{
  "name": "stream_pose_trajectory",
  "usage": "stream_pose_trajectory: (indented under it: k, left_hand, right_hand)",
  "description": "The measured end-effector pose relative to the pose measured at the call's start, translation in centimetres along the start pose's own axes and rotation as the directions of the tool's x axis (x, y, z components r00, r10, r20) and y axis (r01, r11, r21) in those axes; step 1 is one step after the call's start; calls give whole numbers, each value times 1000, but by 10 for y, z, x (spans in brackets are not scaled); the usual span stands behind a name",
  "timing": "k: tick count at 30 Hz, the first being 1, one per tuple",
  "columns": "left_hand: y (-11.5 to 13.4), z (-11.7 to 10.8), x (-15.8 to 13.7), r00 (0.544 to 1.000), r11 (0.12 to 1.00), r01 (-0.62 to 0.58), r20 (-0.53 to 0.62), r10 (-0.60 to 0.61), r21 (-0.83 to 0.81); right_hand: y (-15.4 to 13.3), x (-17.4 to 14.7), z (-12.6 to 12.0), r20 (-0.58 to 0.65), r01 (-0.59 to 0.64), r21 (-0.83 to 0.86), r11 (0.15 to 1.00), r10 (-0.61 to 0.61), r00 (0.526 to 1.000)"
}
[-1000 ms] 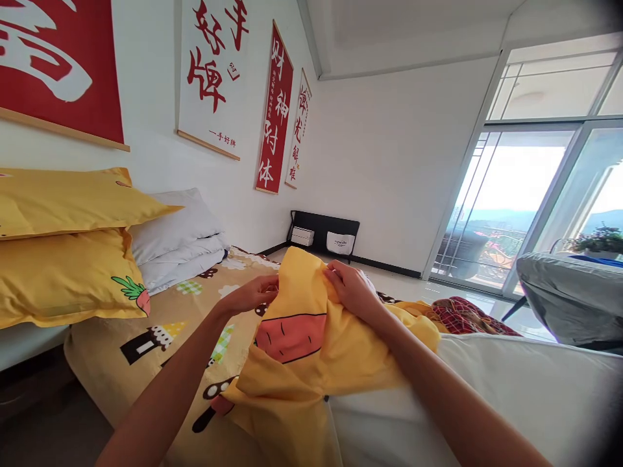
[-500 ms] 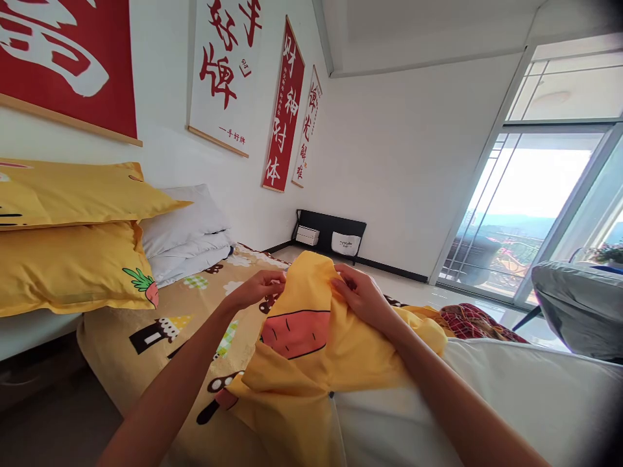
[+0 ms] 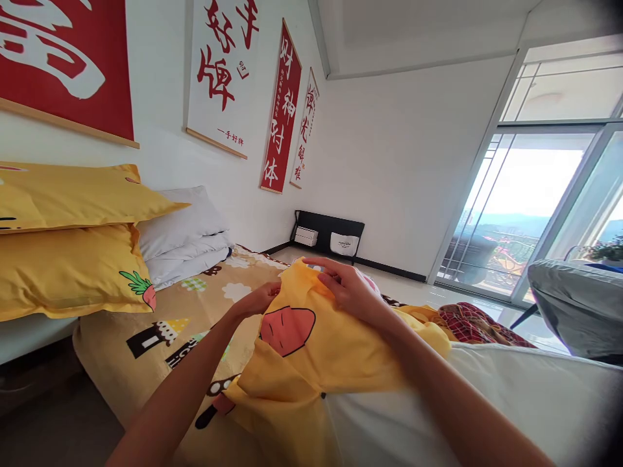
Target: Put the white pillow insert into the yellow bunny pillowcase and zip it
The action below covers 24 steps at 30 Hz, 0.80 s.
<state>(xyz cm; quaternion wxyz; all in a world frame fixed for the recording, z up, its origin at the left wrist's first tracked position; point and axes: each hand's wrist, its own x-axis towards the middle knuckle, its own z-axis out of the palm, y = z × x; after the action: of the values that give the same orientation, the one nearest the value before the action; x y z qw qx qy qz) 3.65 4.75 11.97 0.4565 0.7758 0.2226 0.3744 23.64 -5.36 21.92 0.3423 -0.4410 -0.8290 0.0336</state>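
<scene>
A yellow duvet cover (image 3: 360,344) with a large printed carrot (image 3: 287,329) is gathered up in front of me. My left hand (image 3: 260,299) is closed on its left edge, the fingertips partly hidden by the cloth. At the raised top edge, my right hand (image 3: 348,288) grips the fabric, thumb on the near side and fingers reaching over the top. The lower part of the cover spreads across a white quilt (image 3: 516,376), and a small dark spot shows where yellow meets white.
Yellow pillows (image 3: 63,272) and white pillows (image 3: 182,224) lie at the left on a tan patterned bedsheet (image 3: 170,305). A red plaid cloth (image 3: 470,324) is beyond the quilt. A low black rack (image 3: 328,227) stands by the far wall, and a grey-covered piece of furniture (image 3: 574,305) at right.
My right hand has slid its fingers over the top edge of the cover and drawn the cloth wider. The carrot now shows its rounded end. My left hand has moved slightly left and down.
</scene>
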Motion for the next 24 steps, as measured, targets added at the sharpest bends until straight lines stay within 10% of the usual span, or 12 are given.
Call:
stream_pose_trajectory:
  k: [10, 16, 24]
  left_hand:
    - [-20, -25, -12, 986, 992, 118, 113, -123, 52]
    - [-42, -37, -22, 962, 968, 249, 121, -243, -32]
    - [-61, -22, -8, 981, 964, 191, -55, -184, 187]
  right_hand:
    - [23, -9, 4, -3, 51, -471, 881, -60, 998]
    - [64, -46, -12, 142, -153, -433, 888, 235, 961]
    - [85, -79, -29, 101, -222, -480, 848, 305, 947]
